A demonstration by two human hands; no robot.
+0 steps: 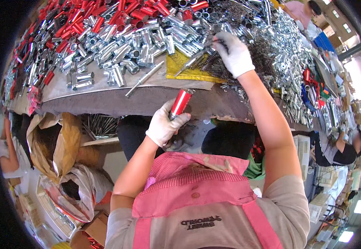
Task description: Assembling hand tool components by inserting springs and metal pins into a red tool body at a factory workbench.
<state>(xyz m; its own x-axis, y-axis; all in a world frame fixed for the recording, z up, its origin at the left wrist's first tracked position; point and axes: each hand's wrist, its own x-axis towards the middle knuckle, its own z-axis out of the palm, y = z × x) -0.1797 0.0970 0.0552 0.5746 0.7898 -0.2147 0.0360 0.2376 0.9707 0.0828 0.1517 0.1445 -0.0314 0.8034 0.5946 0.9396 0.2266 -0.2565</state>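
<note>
My left hand [163, 125], in a white glove, is closed around a short red and silver metal tube [181, 102]. The tube is tilted, its upper end clear of the fingers, in front of the table edge. Farther off and to the right, my right hand [234, 56], also gloved, is over a heap of dark coil springs [255, 58]. Its fingertips are pinched together, and what they hold is too small to tell. A thin silver rod [191, 62] lies on a yellow sheet [173, 62] left of that hand. Another slim rod [145, 79] lies nearer the table edge.
Silver tubes [118, 54] and red tubes [141, 15] are heaped across the table's far side. Small silver parts [290, 54] pile up at right. Open sacks [58, 145] stand below the table at left. Two people [348, 145] [300, 12] are at the right.
</note>
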